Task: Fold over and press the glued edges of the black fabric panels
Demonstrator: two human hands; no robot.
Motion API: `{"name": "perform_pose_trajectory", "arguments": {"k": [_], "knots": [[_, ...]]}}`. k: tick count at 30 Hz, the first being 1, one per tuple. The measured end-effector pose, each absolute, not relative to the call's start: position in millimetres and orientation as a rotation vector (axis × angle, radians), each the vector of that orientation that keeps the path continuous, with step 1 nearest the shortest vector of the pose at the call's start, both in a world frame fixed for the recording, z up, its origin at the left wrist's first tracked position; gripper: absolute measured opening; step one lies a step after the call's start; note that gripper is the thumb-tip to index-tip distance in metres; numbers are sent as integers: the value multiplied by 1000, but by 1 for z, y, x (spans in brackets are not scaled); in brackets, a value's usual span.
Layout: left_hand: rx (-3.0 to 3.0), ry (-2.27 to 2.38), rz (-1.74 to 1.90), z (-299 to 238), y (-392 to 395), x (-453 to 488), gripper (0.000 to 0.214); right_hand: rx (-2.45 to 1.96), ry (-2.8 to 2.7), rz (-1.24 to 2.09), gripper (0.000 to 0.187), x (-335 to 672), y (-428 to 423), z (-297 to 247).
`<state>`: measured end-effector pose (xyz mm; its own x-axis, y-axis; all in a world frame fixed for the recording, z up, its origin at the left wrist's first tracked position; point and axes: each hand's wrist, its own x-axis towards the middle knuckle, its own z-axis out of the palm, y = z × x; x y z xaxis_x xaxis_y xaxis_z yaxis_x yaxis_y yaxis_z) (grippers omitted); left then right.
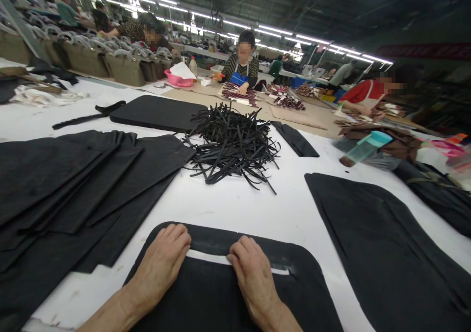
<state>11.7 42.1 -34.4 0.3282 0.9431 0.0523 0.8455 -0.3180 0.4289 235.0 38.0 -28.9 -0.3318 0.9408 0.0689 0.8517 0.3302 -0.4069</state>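
Note:
A black sheet panel [206, 297] with rounded corners lies in front of me, looking like leather or a similar material. Along its far edge runs a black band [211, 240], with a narrow white strip [209, 257] below it; I cannot tell whether that is tape or a slot showing the white table. My left hand [164, 253] has its fingers curled over the band at the left end of the white strip. Farther right, my right hand [252, 268] grips the band the same way, thumb and fingers together. The white line reappears right of that hand.
A heap of thin black strips [235, 143] sits ahead on the white table [221, 202]. Stacked black sheets [73, 185] spread at left; another black panel [382, 239] lies at right. Beyond are a thick black slab [158, 112], a bottle [366, 148], brown bags [125, 67] and several co-workers.

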Motion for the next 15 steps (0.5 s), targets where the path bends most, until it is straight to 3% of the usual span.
{"name": "perform_pose_trajectory", "arguments": {"k": [15], "knots": [[2165, 1853, 332, -26, 42, 26, 21, -1882, -2364, 228, 18, 221, 44, -25]]}}
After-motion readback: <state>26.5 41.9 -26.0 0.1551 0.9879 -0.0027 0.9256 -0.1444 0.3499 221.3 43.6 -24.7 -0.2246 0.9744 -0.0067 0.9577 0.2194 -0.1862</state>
